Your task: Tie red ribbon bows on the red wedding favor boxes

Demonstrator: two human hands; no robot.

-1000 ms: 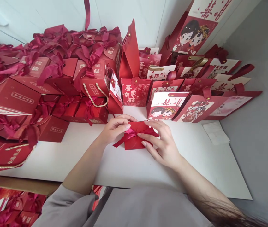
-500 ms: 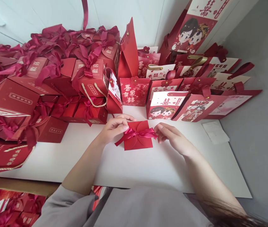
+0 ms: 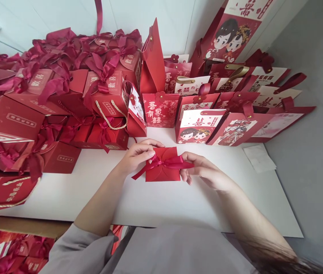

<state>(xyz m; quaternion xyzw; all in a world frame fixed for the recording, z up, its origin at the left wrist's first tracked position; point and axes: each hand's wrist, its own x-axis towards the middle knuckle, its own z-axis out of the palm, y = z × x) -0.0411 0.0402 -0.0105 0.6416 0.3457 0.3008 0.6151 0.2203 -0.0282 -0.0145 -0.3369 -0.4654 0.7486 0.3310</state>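
A small red gift box (image 3: 164, 171) with petal-shaped flaps lies on the white board (image 3: 155, 201) in front of me. A dark pink ribbon (image 3: 168, 163) runs across its top. My left hand (image 3: 137, 155) pinches the ribbon at the box's left side, and a loose tail hangs down-left. My right hand (image 3: 204, 172) pinches the ribbon's other end at the box's right edge. Both hands are closed on the ribbon.
A heap of red ribbon-tied boxes (image 3: 50, 99) fills the left and back left. Red printed gift bags (image 3: 201, 125) stand in rows at the back right. A white paper slip (image 3: 260, 158) lies at the right. More red boxes (image 3: 4, 255) sit lower left.
My right hand left the top of the box and took the ribbon's right end, pulling it rightward, then shifted slightly back toward the box. The left hand stayed pinching the ribbon.
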